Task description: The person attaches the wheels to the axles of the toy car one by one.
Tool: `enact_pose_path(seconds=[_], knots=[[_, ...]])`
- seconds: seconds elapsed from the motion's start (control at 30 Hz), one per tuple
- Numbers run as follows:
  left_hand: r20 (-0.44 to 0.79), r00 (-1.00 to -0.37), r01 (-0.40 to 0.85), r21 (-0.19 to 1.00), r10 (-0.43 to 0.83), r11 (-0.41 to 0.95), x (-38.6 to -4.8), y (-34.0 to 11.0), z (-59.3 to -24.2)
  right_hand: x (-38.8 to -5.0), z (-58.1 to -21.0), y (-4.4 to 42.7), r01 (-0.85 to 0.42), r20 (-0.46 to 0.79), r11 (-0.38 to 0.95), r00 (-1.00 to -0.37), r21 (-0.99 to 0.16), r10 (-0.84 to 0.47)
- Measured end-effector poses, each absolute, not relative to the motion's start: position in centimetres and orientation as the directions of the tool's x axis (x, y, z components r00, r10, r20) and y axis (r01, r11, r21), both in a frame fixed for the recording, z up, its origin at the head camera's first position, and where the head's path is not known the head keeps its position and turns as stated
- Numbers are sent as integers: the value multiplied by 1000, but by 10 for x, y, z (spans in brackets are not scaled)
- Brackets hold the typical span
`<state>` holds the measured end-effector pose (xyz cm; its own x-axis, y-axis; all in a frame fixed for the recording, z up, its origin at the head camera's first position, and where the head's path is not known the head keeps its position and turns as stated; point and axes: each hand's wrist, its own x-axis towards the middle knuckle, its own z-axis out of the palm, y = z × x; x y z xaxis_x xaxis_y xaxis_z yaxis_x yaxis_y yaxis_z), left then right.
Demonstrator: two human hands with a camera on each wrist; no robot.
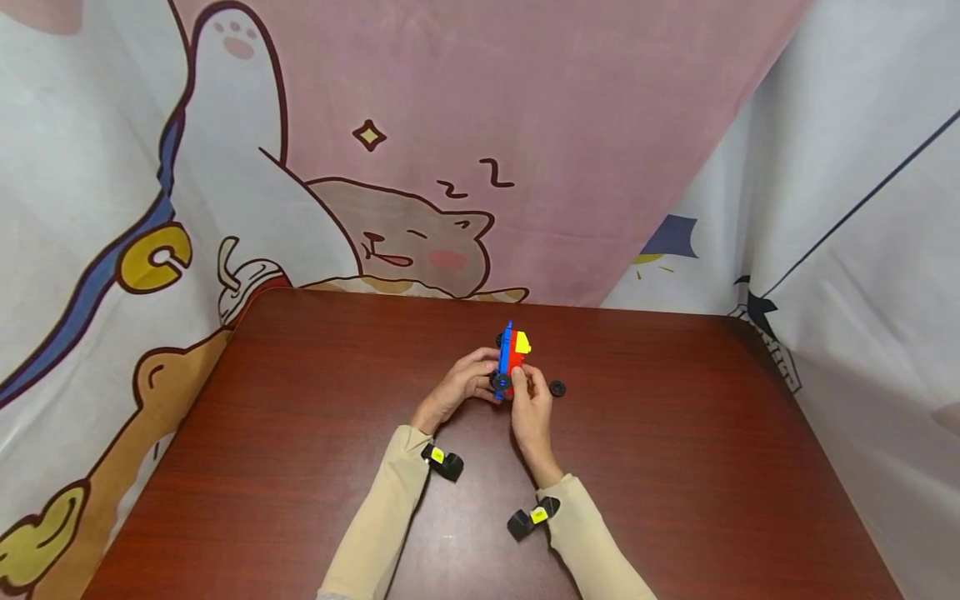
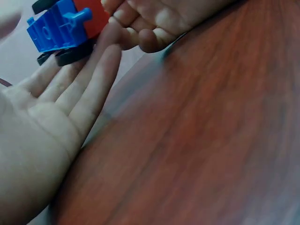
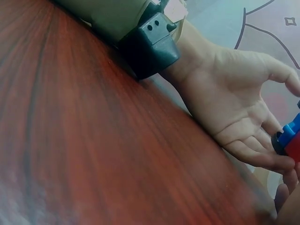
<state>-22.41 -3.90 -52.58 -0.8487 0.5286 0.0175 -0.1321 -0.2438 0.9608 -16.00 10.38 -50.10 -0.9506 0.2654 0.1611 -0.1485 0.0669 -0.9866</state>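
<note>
A toy car of building blocks [image 1: 515, 353] is held up on its side above the table, with a blue base, a red body, a yellow block and black wheels. My right hand [image 1: 533, 414] grips the red body at its near end, thumb on top. On the blue underside, my left hand [image 1: 461, 388] has its fingers extended along the wheels; in the left wrist view these fingers [image 2: 96, 89] look nearly straight, with the thumb apart. A loose black wheel [image 1: 557, 388] lies on the table just right of my right hand.
The brown wooden table [image 1: 675, 450] extends on all sides of the hands. Behind it hangs a pink and white curtain [image 1: 570, 150] with cartoon animals. A black wrist camera sits on each sleeve, the left one [image 1: 444, 462] and the right one [image 1: 532, 518].
</note>
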Motion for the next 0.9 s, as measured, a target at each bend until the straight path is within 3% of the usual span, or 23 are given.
enact_pose_path(seconds=[0.2, 0.53, 0.9], knots=[[-21, -922, -136, 953, 388, -271, -224, -33, -524, -159, -499, 104, -145, 160, 73, -947, -987, 280], [19, -969, -57, 953, 247, -297, -225, -31, -528, -159, -498, 103, -149, 174, 146, -969, -978, 177], [21, -967, -54, 957, 253, -284, -224, -32, -529, -158, -498, 103, -166, 194, 159, -965, -973, 177]])
